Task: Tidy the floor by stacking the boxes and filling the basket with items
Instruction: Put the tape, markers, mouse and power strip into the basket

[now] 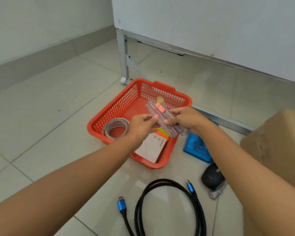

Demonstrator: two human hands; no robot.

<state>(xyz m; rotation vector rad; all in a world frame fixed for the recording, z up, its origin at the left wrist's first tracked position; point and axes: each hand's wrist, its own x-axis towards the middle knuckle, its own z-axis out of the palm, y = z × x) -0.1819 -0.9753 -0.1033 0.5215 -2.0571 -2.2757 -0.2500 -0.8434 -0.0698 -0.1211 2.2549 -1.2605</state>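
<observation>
Both hands hold a clear plastic case (162, 116) above the orange basket (119, 106); left hand (141, 125) and right hand (187, 120) pinch its sides. Its long axis runs upper-left to lower-right.

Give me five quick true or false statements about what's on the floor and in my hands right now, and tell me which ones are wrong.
1. Both hands, left hand and right hand, hold a clear plastic case over the red basket. True.
2. The tape roll lies on the floor outside the basket. False: it is inside the basket.
3. The black cable is still on the floor. True.
4. The computer mouse is in the basket. False: it lies on the floor, right of the basket.
5. A cardboard box stands at the right. True.
</observation>
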